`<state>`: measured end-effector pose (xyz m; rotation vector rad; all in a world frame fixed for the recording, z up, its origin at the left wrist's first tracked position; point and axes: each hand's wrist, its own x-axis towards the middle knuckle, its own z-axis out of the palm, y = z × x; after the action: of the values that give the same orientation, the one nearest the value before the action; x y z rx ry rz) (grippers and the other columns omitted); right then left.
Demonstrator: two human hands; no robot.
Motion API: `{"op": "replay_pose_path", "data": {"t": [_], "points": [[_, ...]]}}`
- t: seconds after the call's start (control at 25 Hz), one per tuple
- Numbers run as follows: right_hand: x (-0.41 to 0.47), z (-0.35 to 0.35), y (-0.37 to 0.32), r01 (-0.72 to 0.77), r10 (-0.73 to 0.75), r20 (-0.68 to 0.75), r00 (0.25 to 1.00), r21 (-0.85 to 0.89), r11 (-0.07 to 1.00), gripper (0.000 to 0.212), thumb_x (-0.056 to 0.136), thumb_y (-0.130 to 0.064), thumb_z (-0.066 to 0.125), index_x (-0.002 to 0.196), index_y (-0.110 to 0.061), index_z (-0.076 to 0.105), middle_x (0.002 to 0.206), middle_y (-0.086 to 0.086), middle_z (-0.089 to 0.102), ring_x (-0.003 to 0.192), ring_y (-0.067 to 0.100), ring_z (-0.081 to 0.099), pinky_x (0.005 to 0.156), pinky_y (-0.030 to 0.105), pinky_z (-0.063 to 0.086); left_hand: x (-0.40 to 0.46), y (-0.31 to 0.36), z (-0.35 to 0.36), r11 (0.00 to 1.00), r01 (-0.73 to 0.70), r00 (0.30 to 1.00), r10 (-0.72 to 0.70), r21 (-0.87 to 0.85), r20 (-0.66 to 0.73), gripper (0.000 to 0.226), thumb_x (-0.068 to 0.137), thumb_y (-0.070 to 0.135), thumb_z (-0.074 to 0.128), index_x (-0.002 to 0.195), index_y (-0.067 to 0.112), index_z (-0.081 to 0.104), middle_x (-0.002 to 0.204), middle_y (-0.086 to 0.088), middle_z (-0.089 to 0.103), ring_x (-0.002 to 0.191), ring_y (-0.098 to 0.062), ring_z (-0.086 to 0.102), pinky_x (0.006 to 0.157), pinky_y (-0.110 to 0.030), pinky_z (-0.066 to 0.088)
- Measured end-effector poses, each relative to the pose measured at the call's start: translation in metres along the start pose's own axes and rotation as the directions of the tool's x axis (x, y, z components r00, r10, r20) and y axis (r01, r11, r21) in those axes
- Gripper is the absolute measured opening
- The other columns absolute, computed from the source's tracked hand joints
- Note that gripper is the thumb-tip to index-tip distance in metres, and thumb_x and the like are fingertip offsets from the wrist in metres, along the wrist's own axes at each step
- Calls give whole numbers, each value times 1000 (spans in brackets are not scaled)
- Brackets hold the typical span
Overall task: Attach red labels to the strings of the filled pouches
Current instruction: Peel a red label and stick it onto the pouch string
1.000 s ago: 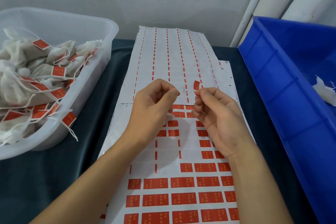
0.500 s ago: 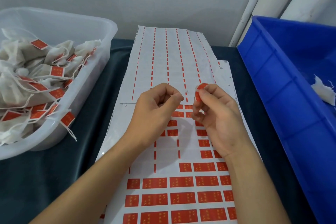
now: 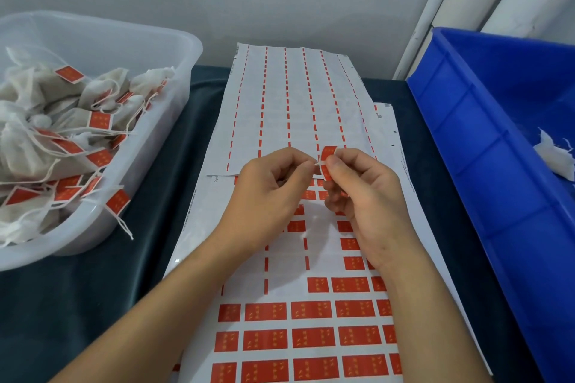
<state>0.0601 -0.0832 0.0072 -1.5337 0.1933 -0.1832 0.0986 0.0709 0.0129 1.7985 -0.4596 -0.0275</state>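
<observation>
Pinching a peeled red label [image 3: 328, 155] between thumb and forefinger of the right hand [image 3: 364, 196], bowed outward above the knuckles, held over the label sheets rather than on them. Meeting it from the left, a short white string end [image 3: 318, 163], nipped by the fingertips [image 3: 306, 165] of the left hand [image 3: 267, 196], other fingers curled under; cannot tell where the rest of the string runs, nor which pouch it belongs to. Judged as the moment of laying string against adhesive before folding the label shut.

Light, floppy, sticky on one face: likely to curl back on itself or cling to skin, so best held by the bare edges, adhesive kept off the pads. Thin, limp string, apt to slip; better pinched close to its tip and kept taut across the label's fold line.

Below the hands, a label sheet [image 3: 311, 339] with rows of red labels left at the near end and bare backing higher up; overlapping its far end, an emptied sheet [image 3: 292, 102] with only red dashes. Left, on the dark tabletop [image 3: 77, 305], a clear plastic tub [image 3: 149, 40] heaped with labelled pouches [image 3: 62, 121]. Right, a blue crate [image 3: 485, 134] with an unlabelled white pouch [image 3: 557, 158] partly in view.
</observation>
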Motion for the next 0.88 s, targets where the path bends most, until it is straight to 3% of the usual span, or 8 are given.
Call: {"op": "replay_pose_path", "data": {"t": [0.64, 0.88], "points": [[-1, 2, 0, 39, -41, -21, 999, -89, 995, 13, 97, -38, 67, 104, -32, 76, 84, -4, 73, 70, 9, 66, 69, 24, 60, 1, 0, -2, 999, -22, 1000, 22, 24, 6, 24, 108, 27, 56, 92, 37, 71, 85, 11, 71, 82, -11, 67, 70, -13, 53], [-1, 3, -1, 148, -161, -31, 986, -246, 958, 9, 98, -37, 67, 105, -33, 71, 86, -11, 73, 80, 8, 71, 69, 20, 59, 1, -1, -2, 999, 9, 1000, -9, 43, -2, 22, 106, 25, 57, 95, 24, 75, 84, 6, 72, 83, -15, 67, 72, -21, 56]]}}
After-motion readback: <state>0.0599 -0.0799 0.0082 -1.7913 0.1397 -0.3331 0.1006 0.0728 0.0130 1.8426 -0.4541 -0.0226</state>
